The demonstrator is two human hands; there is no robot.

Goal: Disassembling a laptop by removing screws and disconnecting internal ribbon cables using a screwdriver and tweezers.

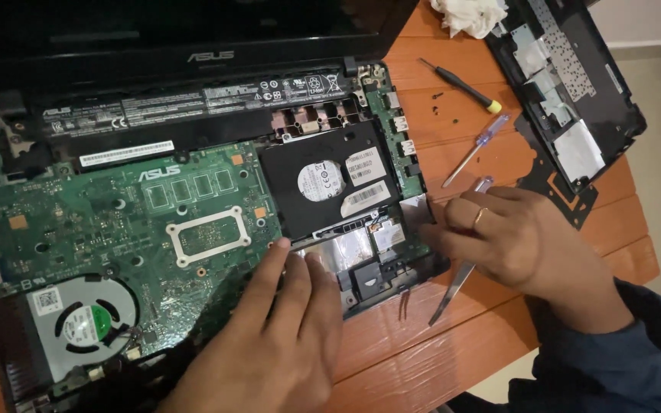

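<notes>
Left hand [284,336] rests open, fingertips on the laptop's front edge below the hard drive [329,183]; right hand [518,241] grips tweezers [453,287] just beside it.

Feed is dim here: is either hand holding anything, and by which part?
Right hand holds tweezers near their upper end. Left hand holds nothing; its fingers rest on the laptop below the drive.

Near the far edge of the orange wooden table [422,336] lies a crumpled white cloth [467,14]. Just beside it, along the right edge, rests a detached black keyboard cover [575,99], underside up. Between the two lie a black screwdriver with a yellow tip [459,86] and a blue-handled screwdriver [477,149], with tiny dark screws [437,103] scattered close by.
</notes>
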